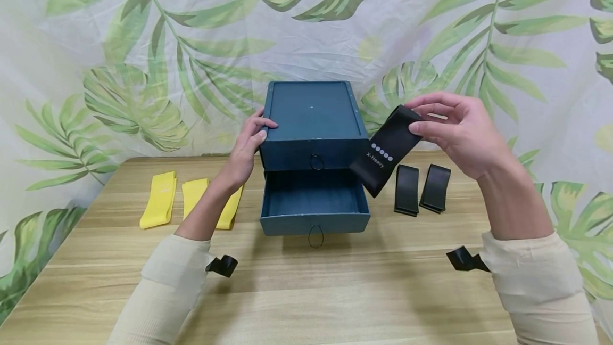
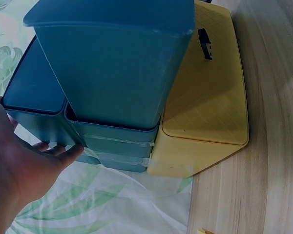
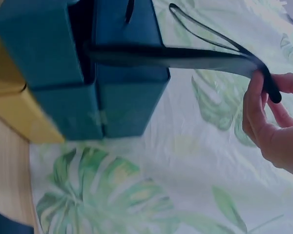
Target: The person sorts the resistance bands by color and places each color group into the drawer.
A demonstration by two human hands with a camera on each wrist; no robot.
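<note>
My right hand (image 1: pixel 462 129) pinches one end of a black resistance band (image 1: pixel 387 149) printed "X-Heavy". The band slants down and left, its lower end beside the pulled-out drawer (image 1: pixel 315 224) of a blue drawer unit (image 1: pixel 313 111). In the right wrist view the band (image 3: pixel 200 59) is seen edge-on, a loop opening near the fingers. My left hand (image 1: pixel 248 145) rests against the unit's left side, fingertips over its top edge. The left wrist view shows that hand (image 2: pixel 31 163) with fingers extended along the blue side wall.
Two folded black bands (image 1: pixel 406 189) lie right of the unit. Several folded yellow bands (image 1: pixel 158 200) lie on the left, partly behind my left forearm. A yellow drawer section (image 2: pixel 205 107) sits under the blue ones. A leaf-print cloth (image 1: pixel 230 31) hangs behind the wooden table (image 1: pixel 335 292).
</note>
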